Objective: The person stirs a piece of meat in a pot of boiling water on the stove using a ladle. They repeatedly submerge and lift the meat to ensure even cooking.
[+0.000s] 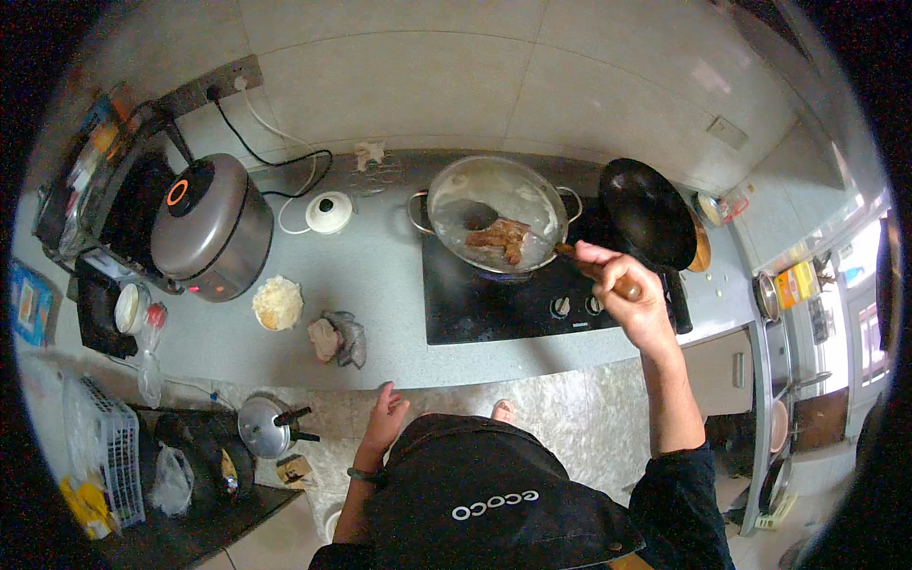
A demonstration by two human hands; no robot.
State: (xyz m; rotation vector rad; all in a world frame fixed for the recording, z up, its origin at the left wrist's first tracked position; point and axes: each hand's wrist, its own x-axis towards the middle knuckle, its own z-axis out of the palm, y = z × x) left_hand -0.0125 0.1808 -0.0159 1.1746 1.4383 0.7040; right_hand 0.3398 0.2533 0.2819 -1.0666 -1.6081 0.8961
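My right hand (630,296) is closed around the wooden handle (568,251) of a utensil that reaches over the rim of a two-handled metal pot (497,214). Cloudy liquid and brown pieces of meat (502,239) are in the pot, beside a dark round shape that looks like the utensil's head. The pot stands on a black gas hob (499,313). My left hand (388,417) is held off the counter's front edge, fingers apart, with nothing in it. Nearest to it on the counter lies a pale lump (324,339) on a grey plastic bag (350,338).
A black wok (645,214) stands right of the pot. Along the left counter are a grey rice cooker (214,228), a bowl of pale shredded food (278,303), a white lidded appliance (329,212) and cables. A pressure cooker (263,426) is lower left.
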